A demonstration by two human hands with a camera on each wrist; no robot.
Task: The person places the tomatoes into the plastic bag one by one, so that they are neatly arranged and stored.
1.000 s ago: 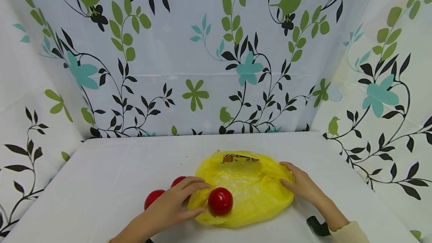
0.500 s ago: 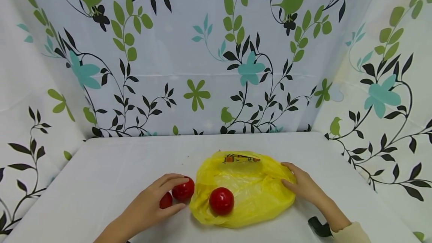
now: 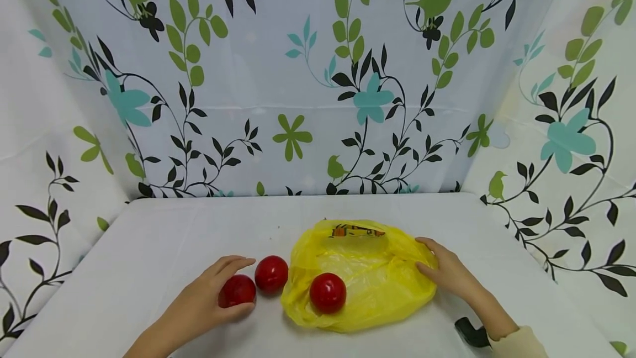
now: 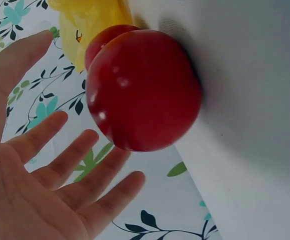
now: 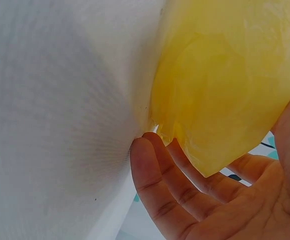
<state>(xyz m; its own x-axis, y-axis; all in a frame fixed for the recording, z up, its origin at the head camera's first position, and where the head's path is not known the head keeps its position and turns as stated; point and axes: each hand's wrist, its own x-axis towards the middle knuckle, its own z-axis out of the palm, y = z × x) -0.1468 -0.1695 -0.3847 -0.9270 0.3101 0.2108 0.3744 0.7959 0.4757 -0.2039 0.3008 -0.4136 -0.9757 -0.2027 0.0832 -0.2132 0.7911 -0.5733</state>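
Note:
My left hand (image 3: 201, 297) is around a glossy red ball (image 3: 237, 291), which rests on the table left of the bag. In the left wrist view its fingers are spread and the near ball (image 4: 145, 90) stands apart from them. A second red ball (image 3: 271, 274) lies just behind and to the right, beside the bag. The third red ball (image 3: 328, 293) sits at the left part of a crumpled yellow plastic bag (image 3: 377, 286); whether inside its mouth or on top, I cannot tell. My right hand (image 3: 449, 270) holds the bag's right end between thumb and fingers.
A white cloth covers the table (image 3: 174, 236). A short black curved object (image 3: 470, 332) lies by the right wrist, partly hidden by the sleeve. Patterned curtains (image 3: 318, 82) with birds and leaves hang behind and at both sides.
The left hand has moved left, away from the ball on the bag, past the second ball to the leftmost one. The right hand and the bag keep their place.

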